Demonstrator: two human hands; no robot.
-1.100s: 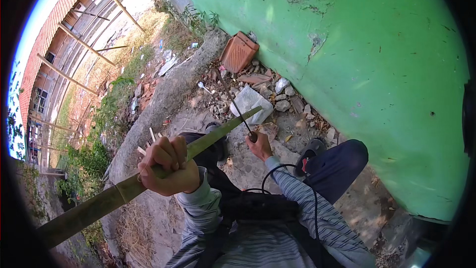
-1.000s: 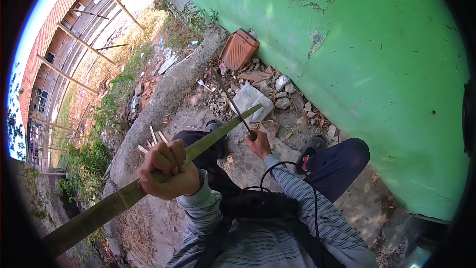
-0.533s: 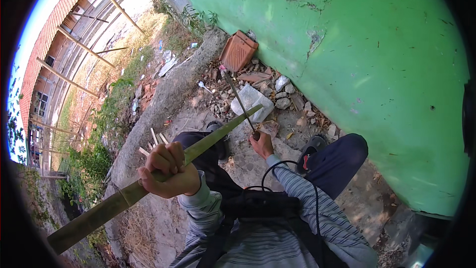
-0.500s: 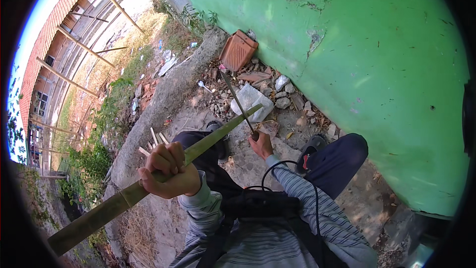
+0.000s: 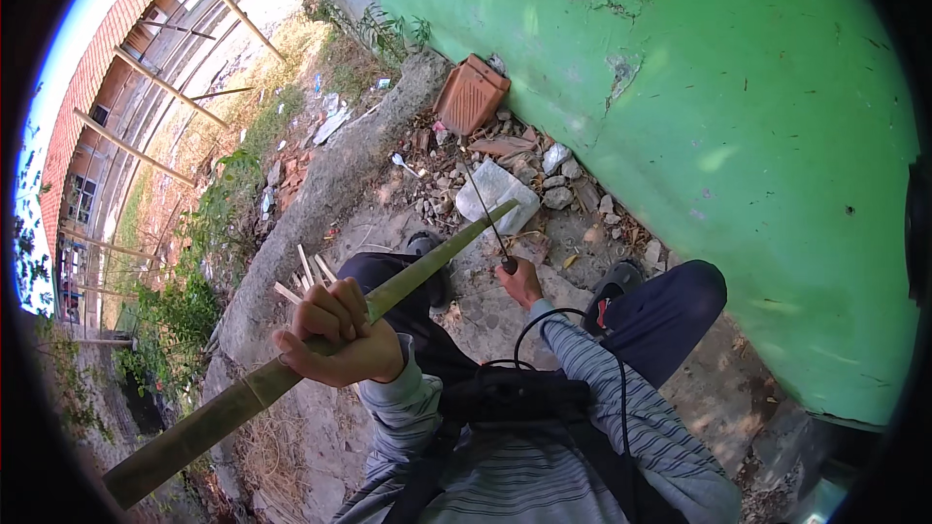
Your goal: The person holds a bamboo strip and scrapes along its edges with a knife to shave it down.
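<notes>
Since a second ago our blade (image 5: 482,206) swings from a slant to steeper, its tip now over the white stone (image 5: 497,192), and our right hand (image 5: 524,280) slides a touch right. We clench that fist around the handle. Our left hand (image 5: 340,334) wraps tight on the bamboo strip (image 5: 291,367), which runs from lower left up to its tip beside the blade, by the green wall (image 5: 738,136)

green bamboo strip (image 5: 408,277), grey striped sleeves (image 5: 621,408), bright green wall (image 5: 738,116)
</notes>
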